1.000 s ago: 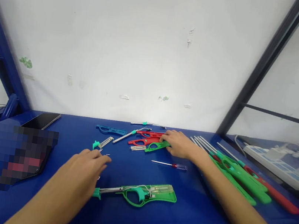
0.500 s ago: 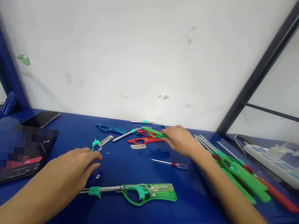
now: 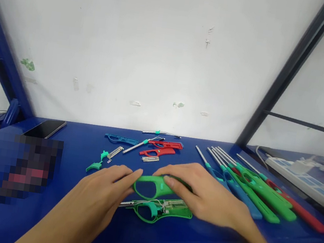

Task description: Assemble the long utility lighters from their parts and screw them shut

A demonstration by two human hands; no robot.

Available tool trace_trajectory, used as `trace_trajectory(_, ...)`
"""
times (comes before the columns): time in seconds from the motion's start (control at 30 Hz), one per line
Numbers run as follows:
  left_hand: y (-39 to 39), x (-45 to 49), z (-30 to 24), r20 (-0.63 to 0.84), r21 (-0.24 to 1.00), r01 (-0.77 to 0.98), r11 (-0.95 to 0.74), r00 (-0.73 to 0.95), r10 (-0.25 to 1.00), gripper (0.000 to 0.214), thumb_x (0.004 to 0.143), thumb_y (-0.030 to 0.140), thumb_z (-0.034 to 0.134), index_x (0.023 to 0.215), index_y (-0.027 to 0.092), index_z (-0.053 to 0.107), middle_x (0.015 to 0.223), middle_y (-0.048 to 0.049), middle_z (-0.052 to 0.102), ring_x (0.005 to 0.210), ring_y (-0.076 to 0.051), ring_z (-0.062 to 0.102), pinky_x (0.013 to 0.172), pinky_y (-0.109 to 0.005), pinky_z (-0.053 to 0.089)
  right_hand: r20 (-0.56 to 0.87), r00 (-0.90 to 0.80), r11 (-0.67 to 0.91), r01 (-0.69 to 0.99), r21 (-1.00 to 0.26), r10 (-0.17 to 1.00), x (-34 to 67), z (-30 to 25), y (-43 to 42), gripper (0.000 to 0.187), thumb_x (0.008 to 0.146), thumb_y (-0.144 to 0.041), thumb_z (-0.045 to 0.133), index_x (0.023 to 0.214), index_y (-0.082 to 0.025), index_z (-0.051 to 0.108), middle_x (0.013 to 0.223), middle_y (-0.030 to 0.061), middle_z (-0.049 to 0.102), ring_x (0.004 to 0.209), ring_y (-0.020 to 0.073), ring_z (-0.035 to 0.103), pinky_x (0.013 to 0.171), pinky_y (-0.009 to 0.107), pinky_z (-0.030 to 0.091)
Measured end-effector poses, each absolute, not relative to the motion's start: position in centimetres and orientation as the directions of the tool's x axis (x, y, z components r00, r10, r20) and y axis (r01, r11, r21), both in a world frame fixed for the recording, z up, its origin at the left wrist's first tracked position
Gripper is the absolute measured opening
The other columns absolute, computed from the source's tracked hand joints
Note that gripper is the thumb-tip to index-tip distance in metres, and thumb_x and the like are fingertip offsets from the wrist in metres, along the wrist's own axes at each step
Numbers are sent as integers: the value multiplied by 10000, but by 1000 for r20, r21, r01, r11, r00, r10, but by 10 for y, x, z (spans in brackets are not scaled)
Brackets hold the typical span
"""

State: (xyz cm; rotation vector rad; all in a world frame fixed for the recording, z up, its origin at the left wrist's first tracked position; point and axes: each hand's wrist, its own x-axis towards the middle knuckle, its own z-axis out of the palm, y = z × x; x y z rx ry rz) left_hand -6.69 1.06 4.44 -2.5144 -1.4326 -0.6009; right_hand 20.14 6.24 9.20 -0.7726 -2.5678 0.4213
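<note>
Left hand (image 3: pixel 105 194) and right hand (image 3: pixel 202 194) both on one green shell half (image 3: pixel 166 191), held above the near middle of the blue worktop (image 3: pixel 139 236). Left fingers pinch its left end, tip of that end hidden; right fingers clamp its right part. Just below it and partly covered: open green lighter body (image 3: pixel 178 213) with teal trigger (image 3: pixel 153 209), clear tank and thin white wire. Far middle: blue shell half (image 3: pixel 122 140), red shell half (image 3: pixel 162 152), another red half beyond it, loose metal tube (image 3: pixel 135 147), clear tank (image 3: pixel 115 152). Teal pieces (image 3: pixel 94 166) lie left of middle. Right: row of long lighters (image 3: pixel 272 199) in blue, green and red, metal tubes pointing far. Far right: white power strip (image 3: pixel 299 178). Left: dark phone (image 3: pixel 53 128), pixelated patch near it, any writing there unreadable.
</note>
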Motion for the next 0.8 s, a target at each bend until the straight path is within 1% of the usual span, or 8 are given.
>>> trace_trajectory(0.07, 11, -66, 42, 347, 48, 864, -501, 456, 820, 438, 1024, 110, 522, 1371, 291, 720, 1150, -59, 801, 953, -254, 780, 855, -364, 635, 298, -705, 748, 497, -440, 644, 206, 84, 57, 276, 1113, -360, 553, 1344, -320, 700, 1212, 5, 776, 1106, 217, 729, 983, 348, 542)
trace_trajectory(0.17, 13, -62, 40, 271, 33, 891, -453, 429, 862, 418, 1003, 75, 573, 1309, 292, 757, 1087, -52, 815, 940, -266, 777, 850, -379, 620, 278, -656, 693, 538, -480, 701, 213, 68, 52, 311, 1033, -434, 702, 1336, -362, 699, 1211, 1, 718, 1082, 211, 710, 946, 331, 565)
trace_trajectory(0.27, 13, -56, 50, 163, 67, 897, -436, 421, 892, 387, 1013, 79, 614, 1308, 283, 759, 1090, -51, 808, 973, -264, 763, 870, -381, 607, 309, -632, 684, 519, -513, 711, 220, 47, 49, 355, 1021, -427, 725, 1371, -371, 695, 1297, 16, 668, 1162, 210, 682, 1028, 327, 547)
trace_trajectory(0.33, 10, -51, 60, 65, 106, 898, -427, 422, 904, 330, 1026, 109, 639, 1282, 269, 772, 1110, -58, 802, 1007, -262, 752, 891, -377, 599, 356, -596, 685, 520, -511, 719, 223, 33, 45, 373, 1030, -441, 708, 1397, -374, 686, 1336, 28, 658, 1241, 230, 649, 1126, 376, 499)
trace_trajectory(0.4, 7, -48, 66, 26, 160, 888, -431, 433, 901, 285, 1037, 133, 649, 1257, 259, 779, 1165, -55, 792, 1058, -244, 737, 913, -340, 585, 383, -571, 683, 530, -502, 726, 225, 22, 41, 361, 1044, -439, 687, 1400, -377, 685, 1322, 35, 673, 1249, 244, 641, 1196, 447, 445)
trace_trajectory(0.5, 5, -46, 64, 17, 229, 866, -445, 453, 891, 226, 1035, 113, 647, 1149, 241, 795, 1182, -45, 776, 1072, -216, 721, 915, -290, 568, 364, -568, 669, 544, -507, 738, 227, 12, 35, 322, 1046, -411, 687, 1363, -359, 706, 1289, 45, 691, 1234, 259, 637, 1201, 497, 440)
trace_trajectory(0.6, 7, -49, 53, 27, 271, 851, -451, 461, 887, 214, 1035, 99, 636, 1080, 244, 787, 1143, -26, 759, 1076, -210, 707, 941, -290, 553, 328, -577, 655, 558, -510, 748, 227, 10, 32, 304, 1037, -392, 702, 1335, -335, 726, 1284, 55, 693, 1251, 272, 614, 1169, 489, 473)
trace_trajectory(0.8, 15, -60, 34, 9, 294, 852, -434, 452, 892, 298, 1029, 92, 619, 1162, 289, 800, 1182, -36, 753, 1075, -207, 709, 963, -303, 544, 306, -599, 663, 576, -478, 740, 224, 13, 32, 324, 1042, -362, 701, 1363, -313, 720, 1303, 59, 692, 1269, 262, 590, 1182, 447, 462)
